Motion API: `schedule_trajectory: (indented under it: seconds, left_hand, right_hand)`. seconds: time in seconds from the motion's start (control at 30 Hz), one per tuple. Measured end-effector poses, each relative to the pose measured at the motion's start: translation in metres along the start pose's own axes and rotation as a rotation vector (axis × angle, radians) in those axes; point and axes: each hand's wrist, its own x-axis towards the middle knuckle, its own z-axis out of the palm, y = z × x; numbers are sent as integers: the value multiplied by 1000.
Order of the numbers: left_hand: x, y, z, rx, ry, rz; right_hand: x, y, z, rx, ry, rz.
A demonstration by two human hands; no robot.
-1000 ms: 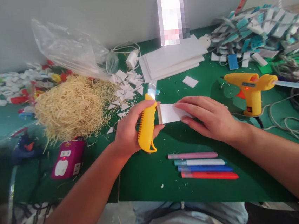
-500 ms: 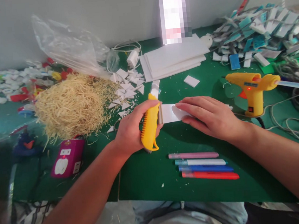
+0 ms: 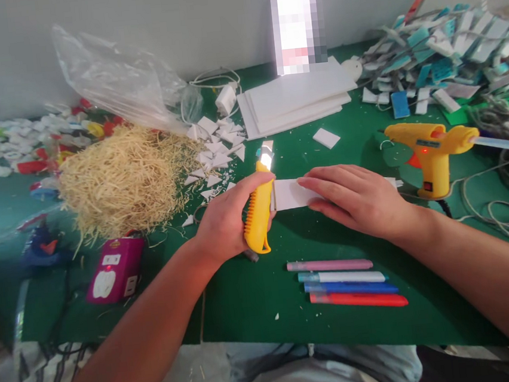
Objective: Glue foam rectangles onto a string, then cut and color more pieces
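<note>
A yellow utility knife (image 3: pixel 258 214) with its blade out is in my left hand (image 3: pixel 224 221), the thumb along its top and the blade pointing away from me. Beside the knife, a thin strip (image 3: pixel 275 196) lies across the left end of a white board piece (image 3: pixel 288 194). My left fingertips reach under the knife to that end. My right hand (image 3: pixel 354 196) rests on the white piece with its fingers together, pressing it to the green table (image 3: pixel 256 305). The right end of the piece sticks out past the hand.
Several capped markers (image 3: pixel 354 289) lie near the front. A yellow glue gun (image 3: pixel 433 155) stands right, with cords. White sheets (image 3: pixel 295 100), triangular scraps (image 3: pixel 216 146), straw (image 3: pixel 122 179) and a purple power socket (image 3: pixel 116 270) surround the hands.
The knife in my left hand has shifted slightly right and turned a little, its blade now catching the light. My right hand has barely moved on the white piece.
</note>
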Motion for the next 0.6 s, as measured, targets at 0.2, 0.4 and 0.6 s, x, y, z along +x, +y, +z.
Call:
schedule_trajectory:
  seconds: [0.2, 0.4, 0.6]
  left_hand:
    - [-3, 0, 0, -135, 141, -53]
    - [-3, 10, 4, -169, 250, -110]
    - [-1, 18, 7, -214, 94, -223]
  right_hand:
    - [-1, 0, 2, -25, -26, 58]
    - [-8, 3, 10, -30, -134, 150]
    - [-10, 4, 12, -44, -204, 211]
